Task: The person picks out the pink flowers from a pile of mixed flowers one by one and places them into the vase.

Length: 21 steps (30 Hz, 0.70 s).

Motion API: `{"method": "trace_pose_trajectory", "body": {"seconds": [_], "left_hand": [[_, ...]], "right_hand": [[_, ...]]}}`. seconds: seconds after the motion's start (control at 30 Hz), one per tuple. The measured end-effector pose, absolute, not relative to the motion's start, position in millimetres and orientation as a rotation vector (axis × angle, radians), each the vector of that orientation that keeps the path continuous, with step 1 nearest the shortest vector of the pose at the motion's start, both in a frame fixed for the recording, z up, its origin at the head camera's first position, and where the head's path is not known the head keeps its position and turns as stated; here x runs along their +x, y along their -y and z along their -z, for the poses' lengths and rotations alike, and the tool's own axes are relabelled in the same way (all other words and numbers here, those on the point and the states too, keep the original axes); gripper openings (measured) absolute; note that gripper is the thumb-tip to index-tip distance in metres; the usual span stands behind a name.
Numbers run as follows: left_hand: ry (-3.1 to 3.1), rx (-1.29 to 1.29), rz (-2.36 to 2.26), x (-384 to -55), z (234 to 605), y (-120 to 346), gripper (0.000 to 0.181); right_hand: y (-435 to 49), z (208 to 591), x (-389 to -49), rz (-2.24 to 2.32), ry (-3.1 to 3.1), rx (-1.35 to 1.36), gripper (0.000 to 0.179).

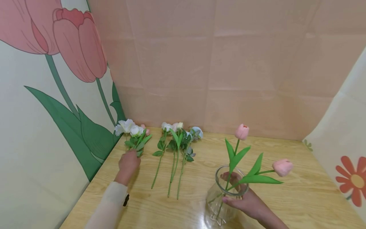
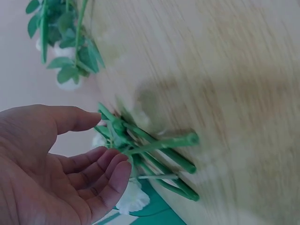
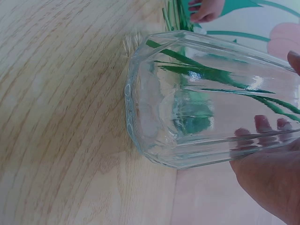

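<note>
My right hand [image 1: 253, 203] holds a clear glass vase [image 1: 212, 200] near its rim, thumb on the near side and fingers seen through the glass. Two pink tulips [image 1: 242, 132] stand in the vase, one upright and one leaning right. At the far left, my left hand [image 1: 129, 165] is at the stems of a bunch of white flowers [image 1: 125, 126] and pink tulips. In the left wrist view, the thumb and loosely bent fingers stand apart, with the green stems [image 2: 164, 143] just beyond the fingertips. The right wrist view shows tulip stems [image 3: 206, 75] inside the vase.
Several more stems lie on the wooden table [image 1: 160, 210] in the middle: a white rose [image 1: 166, 126], a cream tulip [image 1: 179, 125] and a pale blue flower [image 1: 197, 131]. Printed cloths hang at the left and right, and a plain pinkish cloth [image 1: 228, 79] hangs behind.
</note>
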<state>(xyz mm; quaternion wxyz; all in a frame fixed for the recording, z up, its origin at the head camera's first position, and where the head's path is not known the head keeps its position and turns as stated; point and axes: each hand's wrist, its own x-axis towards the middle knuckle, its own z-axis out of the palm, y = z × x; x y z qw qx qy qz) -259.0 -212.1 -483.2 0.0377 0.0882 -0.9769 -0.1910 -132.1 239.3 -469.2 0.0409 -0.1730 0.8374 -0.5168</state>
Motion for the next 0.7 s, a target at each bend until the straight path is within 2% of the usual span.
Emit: {"method": "trace_pose_trajectory", "body": {"seconds": [0.23,0.47,0.7], "left_hand": [[3.013,0.257,0.598,-258,488,224,0.039],[3.016,0.250,0.647,-257,491,230,0.016],[3.042,0.245,0.588,-256,492,232,0.017]], "right_hand": [[-240,470,-132,1.589,-2.570,-0.543,0.066],[-240,470,-132,1.595,-2.543,-0.545,0.067],[-240,469,-132,1.592,-2.535,-0.535,0.066]]}}
